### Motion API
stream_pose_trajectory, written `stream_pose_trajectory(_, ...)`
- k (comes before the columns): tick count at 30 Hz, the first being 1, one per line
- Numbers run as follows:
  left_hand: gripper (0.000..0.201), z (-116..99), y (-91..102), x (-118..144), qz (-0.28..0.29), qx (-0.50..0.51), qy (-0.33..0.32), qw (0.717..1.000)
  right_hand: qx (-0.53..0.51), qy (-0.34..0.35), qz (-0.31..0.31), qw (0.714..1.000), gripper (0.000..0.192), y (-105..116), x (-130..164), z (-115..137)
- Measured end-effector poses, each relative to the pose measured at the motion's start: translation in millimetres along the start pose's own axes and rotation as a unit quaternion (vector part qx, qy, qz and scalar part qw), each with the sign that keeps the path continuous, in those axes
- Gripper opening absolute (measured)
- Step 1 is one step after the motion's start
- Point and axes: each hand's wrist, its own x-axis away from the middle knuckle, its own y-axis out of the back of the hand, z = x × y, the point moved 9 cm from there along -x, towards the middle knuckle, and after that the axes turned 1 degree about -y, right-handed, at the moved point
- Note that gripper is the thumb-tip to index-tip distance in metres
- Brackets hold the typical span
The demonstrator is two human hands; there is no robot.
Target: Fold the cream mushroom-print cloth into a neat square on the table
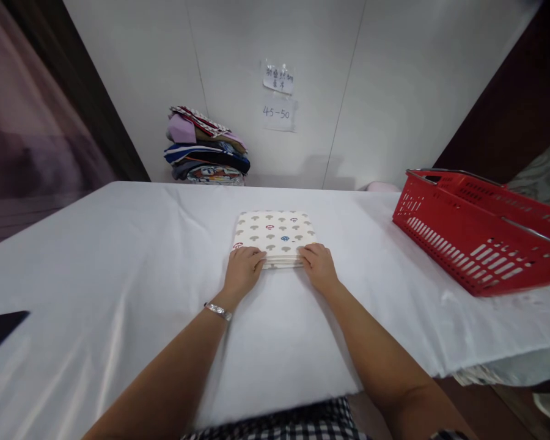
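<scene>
A folded cloth (275, 232) lies flat in front of me, white with grey, red and blue mushroom prints. Its stacked layers show along the near edge. My left hand (244, 269) grips the near left corner, thumb against the front edge and fingers on top. At the near right corner, my right hand (319, 264) pinches the layers in the same way. The undersides of both corners are hidden by the hands. A silver bracelet (219, 311) sits on my left wrist.
A white cloth covers the table (142, 275). A red plastic basket (476, 232) stands at the right. Against the wall at the back left is a pile of folded fabrics (206, 150). A dark flat object (0, 330) lies at the left edge.
</scene>
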Motion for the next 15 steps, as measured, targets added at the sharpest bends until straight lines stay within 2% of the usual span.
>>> stream_pose_trajectory(7, 0.026, 12.3, -2.9, -4.5, 0.029, 0.037, 0.048, 0.998, 0.001, 0.014, 0.011, 1.0, 0.025, -6.7, -2.4, 2.1)
stream_pose_trajectory(15, 0.026, 6.6, -6.1, -10.6, 0.057, 0.022, -0.008, 0.998, 0.005, 0.043, 0.023, 0.999, 0.022, -13.4, -5.3, 9.3)
